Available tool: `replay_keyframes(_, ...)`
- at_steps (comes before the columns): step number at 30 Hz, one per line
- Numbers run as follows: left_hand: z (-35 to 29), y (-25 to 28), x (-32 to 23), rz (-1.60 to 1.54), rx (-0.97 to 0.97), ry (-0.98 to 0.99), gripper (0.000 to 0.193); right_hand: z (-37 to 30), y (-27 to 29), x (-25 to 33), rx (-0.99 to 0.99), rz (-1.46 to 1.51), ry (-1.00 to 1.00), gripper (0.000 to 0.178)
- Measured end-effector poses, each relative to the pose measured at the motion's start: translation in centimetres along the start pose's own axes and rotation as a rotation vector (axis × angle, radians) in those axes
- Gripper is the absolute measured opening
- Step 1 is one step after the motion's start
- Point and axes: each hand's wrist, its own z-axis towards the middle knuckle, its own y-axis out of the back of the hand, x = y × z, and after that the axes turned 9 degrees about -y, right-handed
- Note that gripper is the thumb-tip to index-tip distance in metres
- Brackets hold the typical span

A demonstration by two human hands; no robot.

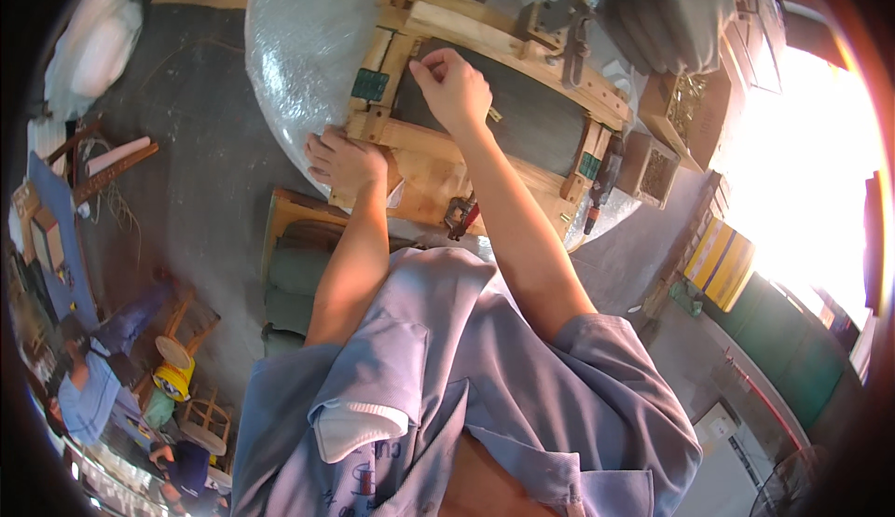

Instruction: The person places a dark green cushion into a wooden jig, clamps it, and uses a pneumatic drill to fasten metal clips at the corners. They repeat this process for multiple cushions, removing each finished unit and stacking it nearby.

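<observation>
A wooden frame (447, 141) with a dark grey panel (541, 130) set in it lies on a round table (294, 60) covered in clear plastic film. My left hand (347, 165) rests at the frame's near left corner, fingers spread and holding nothing visible. Over the panel's left part is my right hand (452, 88), its fingers curled together; whatever they pinch, if anything, is hidden. Beside the right wrist, a small brass-coloured piece (495, 115) shows on the panel. Green pieces (370, 84) sit on the frame's left and right sides.
Red-handled pliers (463, 216) lie near my body. Right of the frame are a power drill (604, 181) and wooden boxes (648, 168) of small metal parts. A metal clamp (575, 46) and a grey padded bundle (667, 13) are farther back. People and stools (174, 349) are at left.
</observation>
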Motion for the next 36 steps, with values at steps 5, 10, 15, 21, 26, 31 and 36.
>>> replay_keyframes(5,-0.2,-0.4,0.4,0.002,-0.057,-0.018,0.043,-4.1,4.1,-7.0,-0.253,0.058,0.04,0.028)
replay_keyframes(10,-0.1,0.2,-0.3,0.008,-0.009,-0.008,0.045,-5.0,4.8,-9.7,-0.324,-0.032,0.003,0.023)
replay_keyframes(15,0.1,0.8,-0.7,0.015,0.057,0.034,0.045,-2.4,6.1,-12.3,-0.438,-0.003,-0.089,0.02)
replay_keyframes(21,0.3,-0.4,-0.2,0.04,0.018,0.032,0.046,0.6,11.7,-21.0,-0.657,-0.098,-0.471,0.035)
replay_keyframes(26,0.3,-0.2,-0.1,0.045,0.021,0.014,0.047,0.6,12.6,-22.2,-0.749,0.146,-0.463,0.034)
replay_keyframes(31,0.1,-0.5,0.0,0.079,0.004,0.013,0.049,-0.7,11.8,-24.8,-0.699,0.309,-0.297,0.028)
replay_keyframes(36,0.5,-0.9,0.1,0.103,0.012,0.055,0.05,0.0,11.6,-24.1,-0.754,0.199,-0.356,0.019)
